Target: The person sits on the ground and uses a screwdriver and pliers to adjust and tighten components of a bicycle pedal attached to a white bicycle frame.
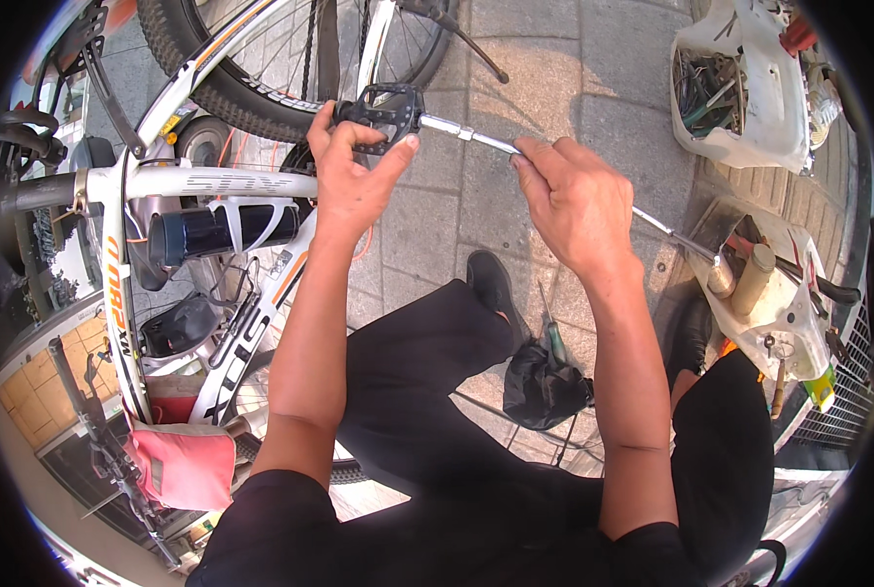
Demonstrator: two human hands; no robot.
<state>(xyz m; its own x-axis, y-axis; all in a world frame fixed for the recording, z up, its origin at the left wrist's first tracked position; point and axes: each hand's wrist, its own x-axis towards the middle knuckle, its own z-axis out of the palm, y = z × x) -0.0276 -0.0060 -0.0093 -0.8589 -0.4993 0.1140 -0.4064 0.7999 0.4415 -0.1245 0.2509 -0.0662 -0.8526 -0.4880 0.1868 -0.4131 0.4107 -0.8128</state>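
A black bicycle pedal is gripped by the left hand, fingers curled over its top edge and the thumb pressed against its underside. The right hand is closed around the shaft of a long silver wrench, whose head meets the pedal axle just right of the pedal body. The far end of the tool runs down to the right, toward a white tub of tools (its handle seems to end there, though the tip is hard to make out).

The step in hand is judged to be the turning of the pedal axle: the pedal is steadied on one side while leverage is applied on the other. A firm swing of the wrench appears to be called for next, with the pedal held against rotation so the head stays seated.

The pedal sits above the white bicycle frame, close to the knobbly tyre and the chain. Little room is left on that side. To the right, paving stones give open space for the wrench, bounded lower down by the tub and, farther up, by a white bag of tools. Below the hands, a screwdriver lies beside a black pouch near the knee, well apart from the arc of the wrench.
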